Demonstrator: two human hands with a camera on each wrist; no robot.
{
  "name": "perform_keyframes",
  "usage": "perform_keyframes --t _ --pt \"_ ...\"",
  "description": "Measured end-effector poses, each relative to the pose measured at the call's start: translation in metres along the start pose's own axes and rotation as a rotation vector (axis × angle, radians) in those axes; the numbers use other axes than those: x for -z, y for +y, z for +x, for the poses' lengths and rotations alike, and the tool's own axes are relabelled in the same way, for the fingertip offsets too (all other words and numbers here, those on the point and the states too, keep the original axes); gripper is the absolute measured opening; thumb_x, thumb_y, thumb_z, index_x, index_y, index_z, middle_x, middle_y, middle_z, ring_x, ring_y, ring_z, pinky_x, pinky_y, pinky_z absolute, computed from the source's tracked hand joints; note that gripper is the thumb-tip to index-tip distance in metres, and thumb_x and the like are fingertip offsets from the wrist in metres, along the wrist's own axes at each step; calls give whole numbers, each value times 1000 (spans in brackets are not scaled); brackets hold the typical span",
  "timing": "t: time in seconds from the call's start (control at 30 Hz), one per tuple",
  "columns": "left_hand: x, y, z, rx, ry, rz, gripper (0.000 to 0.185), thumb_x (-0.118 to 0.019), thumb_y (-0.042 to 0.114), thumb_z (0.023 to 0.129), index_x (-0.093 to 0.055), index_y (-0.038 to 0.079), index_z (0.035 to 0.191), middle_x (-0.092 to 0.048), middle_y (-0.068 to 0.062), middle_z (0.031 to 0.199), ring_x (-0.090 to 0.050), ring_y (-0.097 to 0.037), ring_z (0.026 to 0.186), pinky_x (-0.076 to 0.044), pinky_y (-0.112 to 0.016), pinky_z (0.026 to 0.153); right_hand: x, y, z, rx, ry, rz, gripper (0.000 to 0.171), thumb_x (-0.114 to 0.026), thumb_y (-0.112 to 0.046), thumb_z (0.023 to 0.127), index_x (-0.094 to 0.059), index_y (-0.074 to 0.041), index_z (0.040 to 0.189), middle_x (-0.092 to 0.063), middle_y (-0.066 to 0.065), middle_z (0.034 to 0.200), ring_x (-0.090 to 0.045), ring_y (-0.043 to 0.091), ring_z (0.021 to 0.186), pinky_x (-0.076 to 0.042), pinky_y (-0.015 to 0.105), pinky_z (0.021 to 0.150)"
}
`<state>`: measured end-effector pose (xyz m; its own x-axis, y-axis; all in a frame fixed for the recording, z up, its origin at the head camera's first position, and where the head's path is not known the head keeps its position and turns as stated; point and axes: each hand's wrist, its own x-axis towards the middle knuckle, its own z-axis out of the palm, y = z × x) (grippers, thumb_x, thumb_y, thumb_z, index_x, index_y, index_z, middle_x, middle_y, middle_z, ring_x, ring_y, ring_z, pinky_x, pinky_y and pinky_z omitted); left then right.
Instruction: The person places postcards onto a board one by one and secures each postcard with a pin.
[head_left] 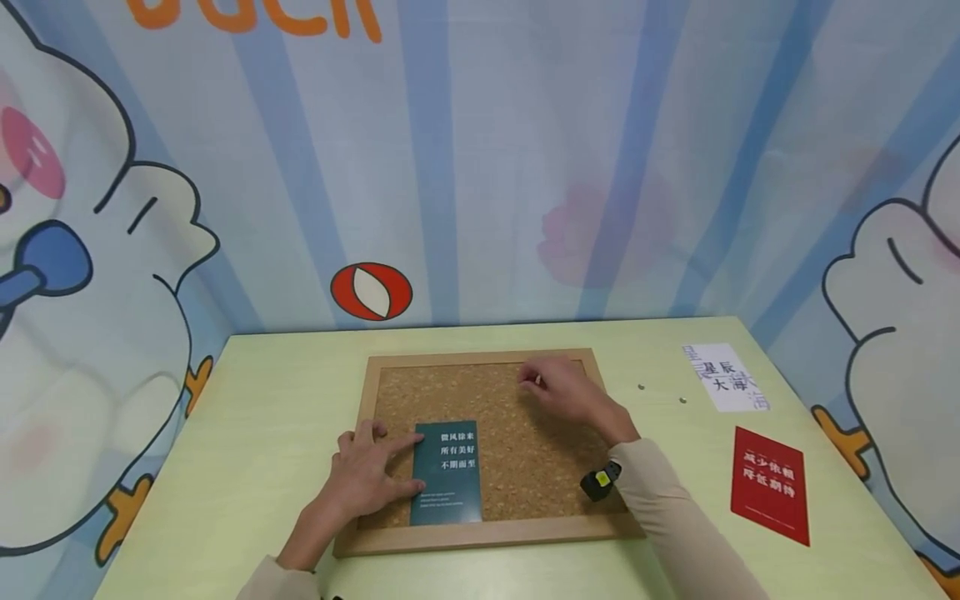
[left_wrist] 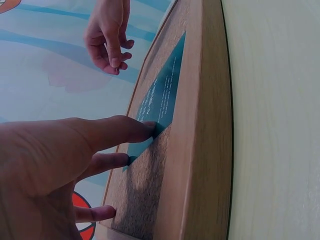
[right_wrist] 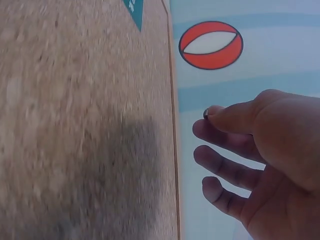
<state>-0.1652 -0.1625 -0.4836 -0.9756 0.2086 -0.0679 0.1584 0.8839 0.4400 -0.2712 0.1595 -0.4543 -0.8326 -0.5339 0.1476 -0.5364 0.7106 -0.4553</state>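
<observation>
A wood-framed cork board [head_left: 525,483] lies on the table, with a dark green card [head_left: 457,492] printed in white characters on its left half. My left hand [head_left: 363,475] rests at the card's left edge, thumb and index finger extended onto it; in the left wrist view these fingertips [left_wrist: 145,131] touch the card. Over the board's upper right, my right hand [head_left: 562,390] is raised above the cork. Between its thumb and index finger it pinches a small metal thumbtack [right_wrist: 205,114], whose point is hard to make out. The other fingers of that hand are loosely bent.
Two small metal tacks [head_left: 682,401] lie on the table right of the board. Farther right are a white card [head_left: 716,396] with dark characters and a red card [head_left: 772,504]. A printed cloth backdrop [head_left: 495,167] stands behind the pale table [head_left: 285,392].
</observation>
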Motion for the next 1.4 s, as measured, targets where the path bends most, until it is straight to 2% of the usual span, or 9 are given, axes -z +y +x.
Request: perform_keyframes --t 0.13,0.33,0.67,0.8,1.0,1.4 --pt "0 -1 0 1 1 1 66 -89 44 80 -67 24 140 -41 -19 130 -37 -50 115 -42 -59 82 -7 -9 6 14 -37 -31 10 -65 -11 103 -74 -6 104 -70 1 93 -62 14 83 -54 37 75" --pt "1 -2 -1 1 0 1 67 -89 45 80 -68 24 139 -41 -19 130 -37 -49 114 -42 -58 81 -22 -25 15 27 -107 -22 10 -65 -14 104 -74 -12 104 -68 -4 93 -61 11 84 -54 33 75" --pt "0 -1 1 -4 -1 -26 67 -88 46 80 -67 24 140 -41 -19 132 -36 -49 116 -41 -59 85 -44 -51 28 142 -174 8 10 -67 -13 103 -75 -11 99 -70 -4 90 -60 8 79 -53 30 73" --pt "1 0 2 -1 -1 -23 67 -88 46 80 -67 24 140 -41 -18 131 -36 -49 117 -41 -59 85 -51 -59 32 145 -229 41 11 -65 -13 104 -74 -11 99 -69 -4 89 -60 8 79 -52 29 73" --pt "1 -1 1 -4 0 -17 66 -88 46 81 -68 25 140 -41 -18 131 -36 -48 116 -41 -57 83 -62 -65 38 171 -243 48 10 -65 -11 103 -71 -13 96 -64 -6 87 -57 9 79 -50 28 74" --pt "3 -1 -2 -11 2 -34 67 -88 45 80 -67 23 140 -41 -19 132 -36 -48 115 -40 -58 83 -68 -66 42 97 -294 139 10 -64 -8 103 -71 -11 97 -63 -5 87 -57 10 80 -50 28 74"
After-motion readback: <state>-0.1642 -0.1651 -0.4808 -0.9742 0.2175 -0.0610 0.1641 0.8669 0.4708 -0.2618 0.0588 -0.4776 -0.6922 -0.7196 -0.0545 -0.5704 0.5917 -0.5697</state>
